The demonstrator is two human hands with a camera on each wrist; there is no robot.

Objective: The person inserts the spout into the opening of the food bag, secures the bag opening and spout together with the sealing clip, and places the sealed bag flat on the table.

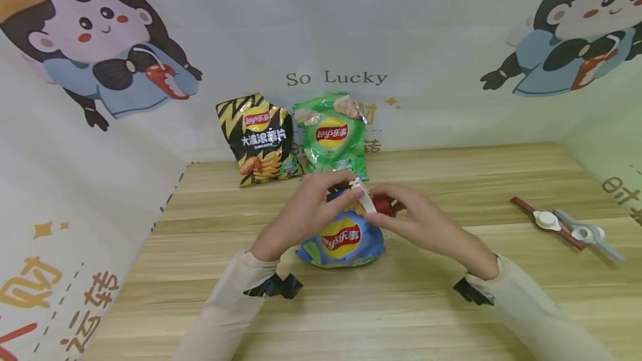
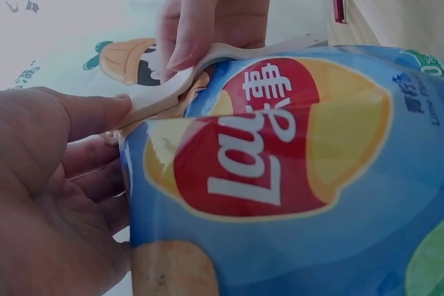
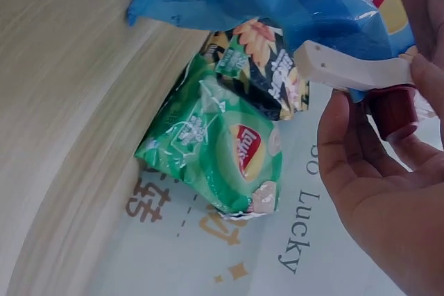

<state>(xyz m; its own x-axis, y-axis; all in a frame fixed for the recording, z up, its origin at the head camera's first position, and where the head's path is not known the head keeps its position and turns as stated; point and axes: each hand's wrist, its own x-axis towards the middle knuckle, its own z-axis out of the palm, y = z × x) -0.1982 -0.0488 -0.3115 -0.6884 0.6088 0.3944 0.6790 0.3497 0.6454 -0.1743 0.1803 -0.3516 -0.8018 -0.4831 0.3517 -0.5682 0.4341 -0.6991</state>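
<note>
A blue Lay's chip bag stands on the table with its top gathered in a white sealing clip that has a dark red cap. My left hand pinches one end of the clip and the bag's top corner between thumb and fingers, as the left wrist view shows. From the other side, my right hand holds the clip, thumb on the white bar and fingers curled around by the red cap. In the right wrist view, one end of the white bar sticks out past the bag's edge.
Behind the hands, a black-and-yellow chip bag and a green chip bag lean against the printed backdrop. On the table's right lie a dark red clip with a white cap and a grey-blue clip, crossing each other.
</note>
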